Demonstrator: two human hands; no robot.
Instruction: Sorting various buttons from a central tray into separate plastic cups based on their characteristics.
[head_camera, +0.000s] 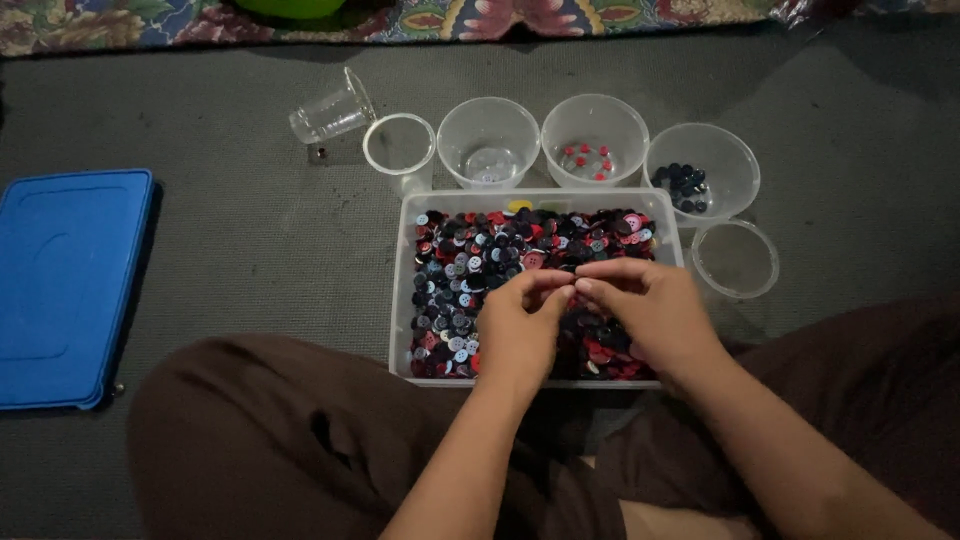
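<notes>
Both hands meet over the middle of the tub (405, 300), fingertips pinched together. The left hand (518, 335) and right hand (645, 310) touch at thumb and forefinger, and they seem to be working one small button between them, though it is too small and dim here to say which hand truly has it, or its colour.

Below the hands lies the heap of buttons (470, 270), dark blue, red, pale and black, filling the clear tub almost to its walls.

Beyond the tub's far edge stands a row of clear bowls: one looks bare apart from a glint at its bottom (488, 140), one holds a few red buttons (590, 160), and one to the right holds dark ones (683, 185). A small empty cup (399, 145) stands at the left of the row, another cup (330, 112) lies tipped over, and a shallow round lid or dish (735, 258) sits by the tub's right corner. A blue lid (65, 285) lies well apart on the left.

To do this well, I'd say: pinch one button only, lift clear of the heap so nothing clings, and check its colour in better light.
</notes>
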